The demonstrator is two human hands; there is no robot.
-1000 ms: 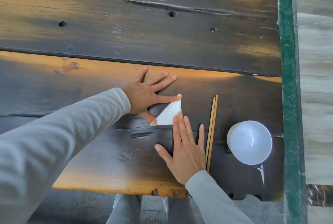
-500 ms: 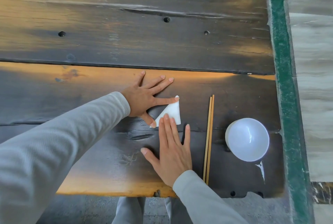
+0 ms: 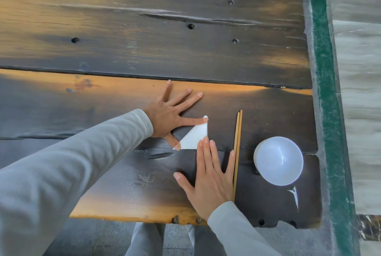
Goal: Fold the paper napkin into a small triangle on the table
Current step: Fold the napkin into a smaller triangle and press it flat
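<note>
A white paper napkin (image 3: 194, 137), folded into a small triangle, lies flat on the dark wooden table (image 3: 144, 49). My left hand (image 3: 169, 115) rests spread on the table beside it; its index fingertip presses the napkin's top corner and its thumb tip the lower left corner. Flat on the table just below the napkin lies my right hand (image 3: 210, 179), fingers together, their tips touching the napkin's bottom right corner. Neither hand grips anything.
A pair of wooden chopsticks (image 3: 237, 148) lies lengthwise right of the napkin, touching my right little finger. A white bowl (image 3: 278, 161) stands further right. The table's near edge (image 3: 134, 217) is below my hands, its right edge by a green strip (image 3: 325, 91).
My right hand slid left along the napkin's bottom edge, then back right, its fingertips now at the bottom right corner. The left hand kept pressing the same two corners.
</note>
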